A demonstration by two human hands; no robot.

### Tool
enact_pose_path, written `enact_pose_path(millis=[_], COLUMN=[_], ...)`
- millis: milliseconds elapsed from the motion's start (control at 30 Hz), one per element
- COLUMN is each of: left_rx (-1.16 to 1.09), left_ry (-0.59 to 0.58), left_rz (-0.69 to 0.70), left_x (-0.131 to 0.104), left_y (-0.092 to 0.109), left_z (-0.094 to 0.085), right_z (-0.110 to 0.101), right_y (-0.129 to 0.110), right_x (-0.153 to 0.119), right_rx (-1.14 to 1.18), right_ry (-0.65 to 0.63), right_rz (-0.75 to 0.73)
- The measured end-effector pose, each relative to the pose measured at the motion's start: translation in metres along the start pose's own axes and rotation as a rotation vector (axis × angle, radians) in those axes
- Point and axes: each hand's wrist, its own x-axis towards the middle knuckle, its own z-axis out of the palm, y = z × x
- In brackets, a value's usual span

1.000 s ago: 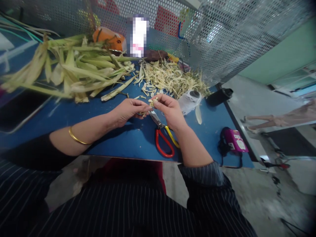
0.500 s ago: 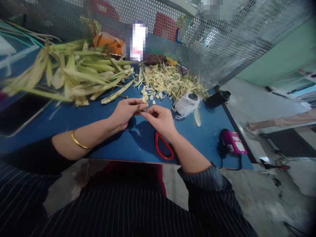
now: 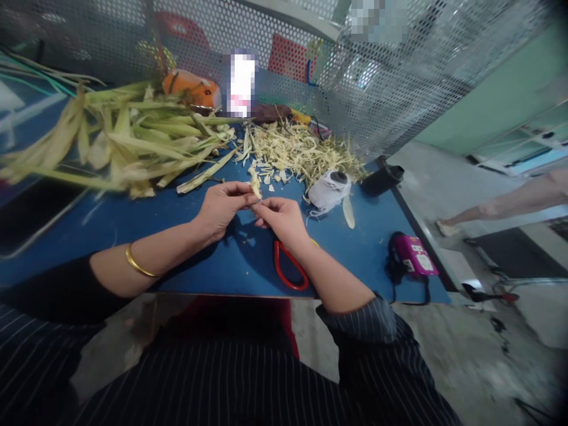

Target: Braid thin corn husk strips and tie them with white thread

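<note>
Between thumb and fingers, my left hand (image 3: 224, 208) pinches a small pale yellow piece of corn husk (image 3: 256, 184), which sticks up above the fingertips. My right hand (image 3: 284, 220) meets it there, its thumb and forefinger pressed together just below the husk piece. Whatever the right fingertips grip is too small to make out. Red-handled scissors (image 3: 276, 266) lie under my right wrist, partly hidden by it. A spool of white thread (image 3: 327, 194) rests on its side beyond my right hand.
Long corn husks (image 3: 164, 133) are heaped at the back left, and cut husk shreds (image 3: 293, 148) behind my hands. A black cylinder (image 3: 382, 180) and a purple box with a strap (image 3: 415, 255) sit toward the right edge of the blue table (image 3: 213, 266). Perforated metal mesh (image 3: 346, 100) stands behind.
The husk piece now stands more upright in my left fingertips. My right hand has shifted slightly, its fingertips closer to the left ones. The whole view has tilted a little.
</note>
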Motion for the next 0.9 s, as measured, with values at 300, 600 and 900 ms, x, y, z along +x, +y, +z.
enact_pose_path(millis=[300,600,900], left_rx=[0.061,0.116,0.122], left_ry=[-0.011,-0.068,-0.130], left_rz=[-0.022,-0.104,-0.196], left_x=[0.002,0.008,0.009], left_y=[0.000,0.005,0.010], left_z=[-0.004,-0.009,-0.012], right_z=[-0.003,-0.015,-0.020], right_y=[-0.004,-0.007,-0.004], right_x=[-0.002,-0.003,0.001], right_rx=[0.002,-0.495,-0.571], right_ry=[-0.028,0.027,0.050], right_rz=[-0.049,-0.317,-0.328])
